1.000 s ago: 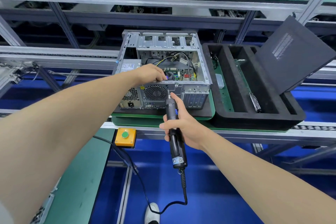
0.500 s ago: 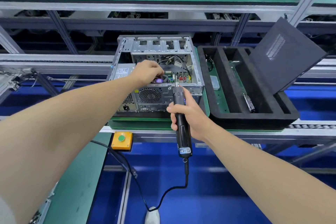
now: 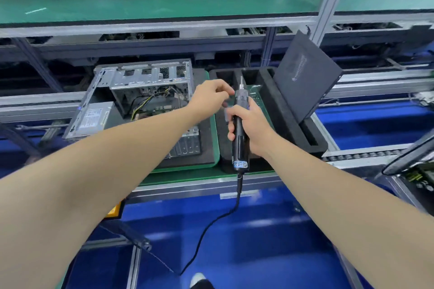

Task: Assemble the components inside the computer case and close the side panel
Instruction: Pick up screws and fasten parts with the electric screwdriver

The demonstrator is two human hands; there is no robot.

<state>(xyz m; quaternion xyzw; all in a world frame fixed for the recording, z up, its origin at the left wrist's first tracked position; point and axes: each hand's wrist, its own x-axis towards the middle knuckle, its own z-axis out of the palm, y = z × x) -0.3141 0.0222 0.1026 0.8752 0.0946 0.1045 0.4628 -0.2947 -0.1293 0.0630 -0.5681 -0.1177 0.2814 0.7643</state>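
Note:
The open silver computer case [image 3: 145,77] lies on a green-edged pallet [image 3: 212,138] left of centre, with cables and a board visible inside. My right hand [image 3: 249,126] grips a black electric screwdriver [image 3: 240,134] upright, bit pointing up, in front of the black foam tray [image 3: 303,134]. My left hand [image 3: 209,98] hovers just left of the screwdriver's tip, fingers curled close together near the chuck; whether it pinches anything is blurred. The dark side panel [image 3: 303,77] leans upright in the tray.
The screwdriver's cord [image 3: 211,225] hangs down toward the blue floor. A green shelf [image 3: 164,2] runs above the conveyor. An aluminium post [image 3: 328,0] rises behind the panel. Another pallet with a board [image 3: 415,176] sits at the right edge. A yellow button box [image 3: 115,211] peeks under my left arm.
My left hand came out of the case and moved right to the screwdriver's tip. My right hand lifted the screwdriver away from the case toward the tray. The view shifted right.

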